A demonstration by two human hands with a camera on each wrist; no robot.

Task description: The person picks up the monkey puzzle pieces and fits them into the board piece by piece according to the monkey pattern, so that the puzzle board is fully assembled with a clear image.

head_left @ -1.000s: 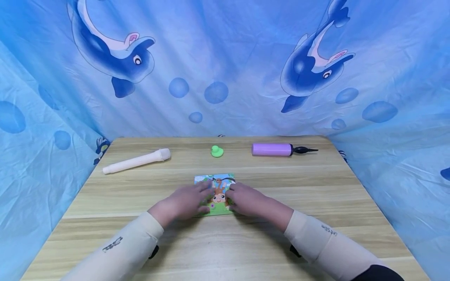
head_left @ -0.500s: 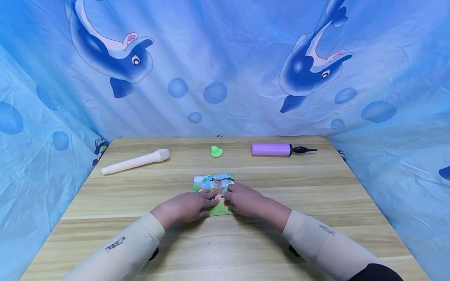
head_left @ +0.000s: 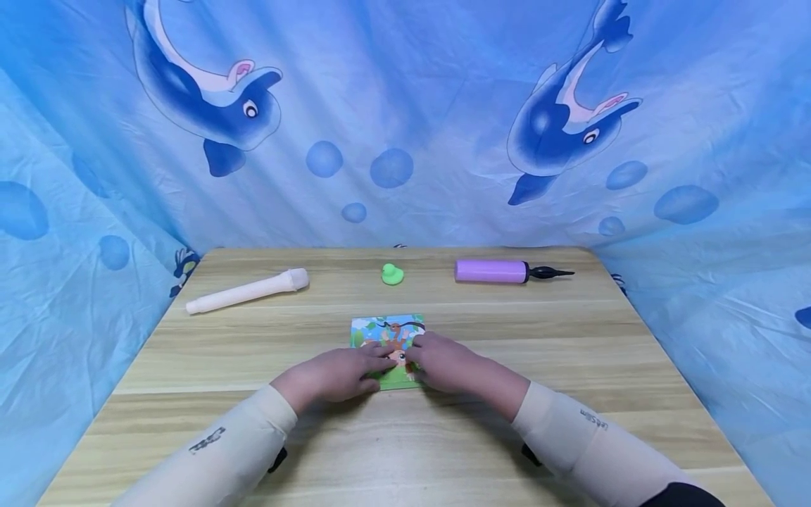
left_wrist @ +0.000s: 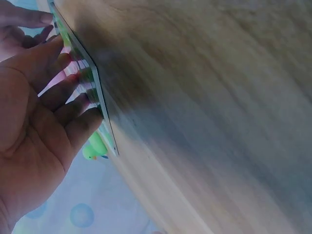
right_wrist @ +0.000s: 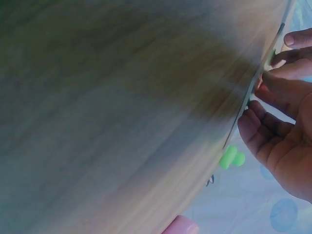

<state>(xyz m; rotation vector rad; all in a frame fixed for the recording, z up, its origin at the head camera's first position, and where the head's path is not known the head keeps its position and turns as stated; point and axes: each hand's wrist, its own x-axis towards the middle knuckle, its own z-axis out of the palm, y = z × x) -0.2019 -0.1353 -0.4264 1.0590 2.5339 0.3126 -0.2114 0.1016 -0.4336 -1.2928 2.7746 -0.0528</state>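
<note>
A flat picture board (head_left: 386,325) with a cartoon monkey, blue sky and green grass lies near the middle of the table. My left hand (head_left: 338,372) rests on its left half with fingers extended over the picture. In the left wrist view the left fingertips (left_wrist: 87,117) meet the board's surface (left_wrist: 103,105) beside its thin edge. My right hand (head_left: 443,360) is at the board's right side with bent fingers touching it. The right wrist view shows the right hand (right_wrist: 287,131) low against the board's edge (right_wrist: 239,114); whether it pinches anything is hidden.
Along the back of the wooden table (head_left: 393,443) lie a white microphone-shaped stick (head_left: 247,293), a small green duck (head_left: 392,274) and a purple hand pump (head_left: 491,271) with a black nozzle. A blue dolphin-print curtain (head_left: 405,91) surrounds the table's back and sides.
My left hand has come down from a blurred, raised-looking pose and moved slightly right over the monkey's face. The right hand stays at the board's right side.
</note>
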